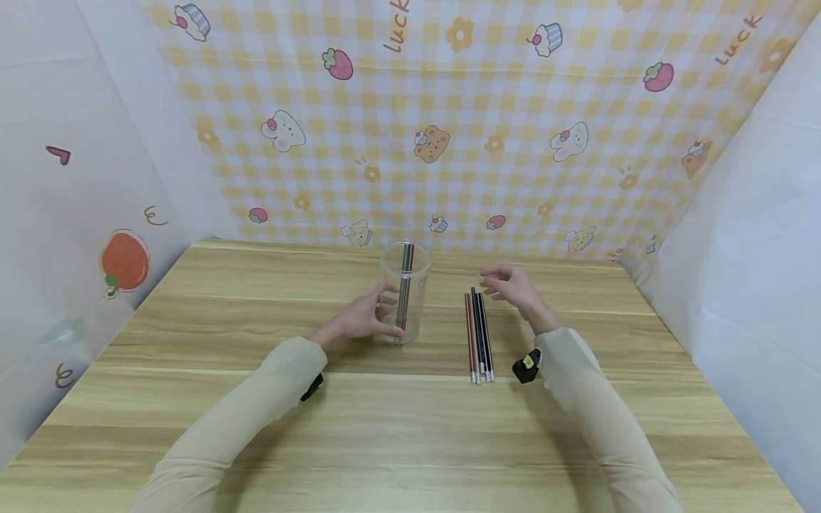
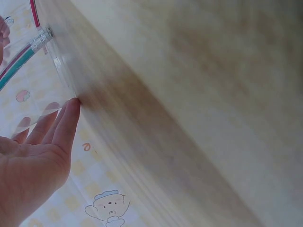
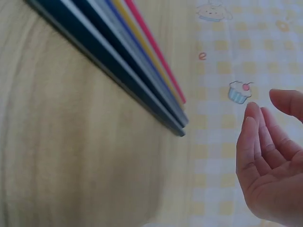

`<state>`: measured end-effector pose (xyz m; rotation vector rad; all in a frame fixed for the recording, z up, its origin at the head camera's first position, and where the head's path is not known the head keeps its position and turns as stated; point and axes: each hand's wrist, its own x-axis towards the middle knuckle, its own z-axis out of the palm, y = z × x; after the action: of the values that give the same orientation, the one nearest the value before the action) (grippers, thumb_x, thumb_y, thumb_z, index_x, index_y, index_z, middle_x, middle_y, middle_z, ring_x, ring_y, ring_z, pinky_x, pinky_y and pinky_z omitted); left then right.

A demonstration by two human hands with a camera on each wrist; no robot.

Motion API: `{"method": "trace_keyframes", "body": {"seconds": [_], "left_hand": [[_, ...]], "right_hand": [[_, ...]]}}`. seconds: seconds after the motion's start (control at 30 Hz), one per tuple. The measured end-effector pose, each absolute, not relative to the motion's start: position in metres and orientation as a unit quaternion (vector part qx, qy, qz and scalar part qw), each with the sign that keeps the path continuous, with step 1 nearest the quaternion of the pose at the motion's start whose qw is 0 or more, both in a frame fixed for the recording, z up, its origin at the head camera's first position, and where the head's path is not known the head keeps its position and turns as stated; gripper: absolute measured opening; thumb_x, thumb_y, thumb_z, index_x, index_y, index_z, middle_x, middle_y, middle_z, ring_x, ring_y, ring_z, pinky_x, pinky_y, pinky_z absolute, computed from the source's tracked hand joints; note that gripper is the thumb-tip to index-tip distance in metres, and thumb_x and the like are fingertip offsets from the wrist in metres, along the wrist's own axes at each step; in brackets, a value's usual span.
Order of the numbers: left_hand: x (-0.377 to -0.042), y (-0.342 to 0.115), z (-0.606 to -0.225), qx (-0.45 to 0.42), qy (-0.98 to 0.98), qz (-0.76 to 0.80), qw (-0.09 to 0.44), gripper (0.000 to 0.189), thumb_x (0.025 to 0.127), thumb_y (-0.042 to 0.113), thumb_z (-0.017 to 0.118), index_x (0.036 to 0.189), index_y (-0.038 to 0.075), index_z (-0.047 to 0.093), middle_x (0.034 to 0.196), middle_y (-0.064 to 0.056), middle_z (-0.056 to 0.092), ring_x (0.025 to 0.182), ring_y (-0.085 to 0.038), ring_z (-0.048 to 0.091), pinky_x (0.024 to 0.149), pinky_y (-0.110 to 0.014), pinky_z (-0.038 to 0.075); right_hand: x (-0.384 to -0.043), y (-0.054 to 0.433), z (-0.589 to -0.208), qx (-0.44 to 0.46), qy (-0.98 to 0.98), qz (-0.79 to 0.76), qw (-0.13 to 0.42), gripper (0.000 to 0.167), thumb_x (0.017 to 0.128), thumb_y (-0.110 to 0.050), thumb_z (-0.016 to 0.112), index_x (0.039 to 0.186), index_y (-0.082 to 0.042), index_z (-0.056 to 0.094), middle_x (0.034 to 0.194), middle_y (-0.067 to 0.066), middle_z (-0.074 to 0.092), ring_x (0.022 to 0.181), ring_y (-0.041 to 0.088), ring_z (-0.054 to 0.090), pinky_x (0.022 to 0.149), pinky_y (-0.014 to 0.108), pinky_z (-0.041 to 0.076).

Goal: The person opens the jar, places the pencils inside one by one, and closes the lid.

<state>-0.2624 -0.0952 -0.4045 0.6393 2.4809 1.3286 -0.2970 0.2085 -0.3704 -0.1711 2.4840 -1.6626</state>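
Note:
A tall clear plastic cup (image 1: pixel 417 303) stands on the wooden table with a few pencils (image 1: pixel 405 292) upright in it, their ferrule ends down. My left hand (image 1: pixel 368 313) holds the cup from its left side, thumb at the front and fingers round the back; in the left wrist view its fingers (image 2: pixel 66 125) show partly through the clear wall. Several pencils (image 1: pixel 478 338) lie side by side to the right of the cup, eraser ends toward me. My right hand (image 1: pixel 513 287) hovers by their far ends with nothing in it, thumb and fingers apart in the right wrist view.
The wood-grain table (image 1: pixel 398 442) runs back to a yellow checked cloth (image 1: pixel 385 185) with cartoon prints. White sheets (image 1: pixel 757 214) hang at the left and right sides. A black wrist device (image 1: pixel 527 365) sits under the right sleeve's cuff.

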Motion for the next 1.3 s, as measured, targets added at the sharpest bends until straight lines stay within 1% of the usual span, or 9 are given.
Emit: {"method": "trace_keyframes", "body": {"seconds": [0.13,0.27,0.43,0.57,0.73,0.93,1.3], "left_hand": [[-0.262,-0.095,-0.405,0.222,0.854,0.454,0.125,0.082,0.064,0.026,0.079,0.127,0.014,0.029,0.125,-0.021,0.044,0.112,-0.034,0.043,0.093,-0.045,0.032],[-0.263,-0.095,-0.405,0.222,0.853,0.455,0.126,0.082,0.064,0.027,0.079,0.127,0.014,0.029,0.125,-0.021,0.044,0.112,-0.034,0.043,0.094,-0.045,0.032],[-0.264,-0.096,-0.406,0.224,0.854,0.453,0.125,0.082,0.064,0.028,0.079,0.127,0.014,0.029,0.125,-0.021,0.044,0.112,-0.033,0.043,0.094,-0.045,0.032],[-0.266,-0.096,-0.407,0.224,0.854,0.453,0.127,0.083,0.063,0.029,0.079,0.127,0.013,0.029,0.126,-0.021,0.044,0.113,-0.033,0.043,0.093,-0.046,0.032],[-0.265,-0.096,-0.406,0.225,0.853,0.454,0.127,0.083,0.064,0.029,0.079,0.128,0.013,0.029,0.126,-0.021,0.043,0.113,-0.033,0.043,0.093,-0.046,0.032],[-0.264,-0.096,-0.406,0.229,0.853,0.451,0.126,0.083,0.064,0.03,0.079,0.128,0.013,0.029,0.126,-0.02,0.044,0.113,-0.033,0.043,0.093,-0.045,0.033],[-0.263,-0.096,-0.404,0.232,0.855,0.448,0.121,0.081,0.065,0.028,0.078,0.127,0.012,0.029,0.126,-0.021,0.044,0.112,-0.033,0.043,0.093,-0.045,0.033]], "right_hand": [[-0.298,0.211,-0.378,-0.029,0.819,-0.564,0.102,0.036,0.088,-0.009,0.05,0.119,0.01,0.046,0.109,0.026,0.053,0.096,0.041,0.051,0.082,0.043,0.044],[-0.299,0.213,-0.385,-0.003,0.823,-0.556,0.118,0.038,0.088,-0.009,0.051,0.12,0.01,0.045,0.109,0.025,0.053,0.091,0.035,0.054,0.081,0.039,0.045],[-0.3,0.215,-0.392,0.005,0.817,-0.562,0.128,0.037,0.087,-0.005,0.052,0.118,0.013,0.043,0.105,0.023,0.054,0.081,0.024,0.057,0.075,0.031,0.048],[-0.301,0.215,-0.397,0.009,0.819,-0.56,0.121,0.035,0.086,-0.003,0.052,0.115,0.016,0.045,0.101,0.022,0.056,0.072,0.017,0.059,0.067,0.027,0.05],[-0.303,0.214,-0.401,0.035,0.841,-0.529,0.106,0.03,0.083,0.0,0.054,0.109,0.013,0.049,0.092,0.018,0.059,0.063,0.012,0.057,0.059,0.022,0.049],[-0.305,0.212,-0.405,0.059,0.859,-0.497,0.109,0.023,0.082,0.0,0.057,0.103,0.009,0.054,0.081,0.013,0.061,0.057,0.011,0.057,0.054,0.022,0.049],[-0.309,0.212,-0.407,0.049,0.875,-0.469,0.104,0.022,0.081,-0.002,0.058,0.101,0.008,0.055,0.075,0.011,0.059,0.055,0.011,0.056,0.052,0.021,0.049]]}}
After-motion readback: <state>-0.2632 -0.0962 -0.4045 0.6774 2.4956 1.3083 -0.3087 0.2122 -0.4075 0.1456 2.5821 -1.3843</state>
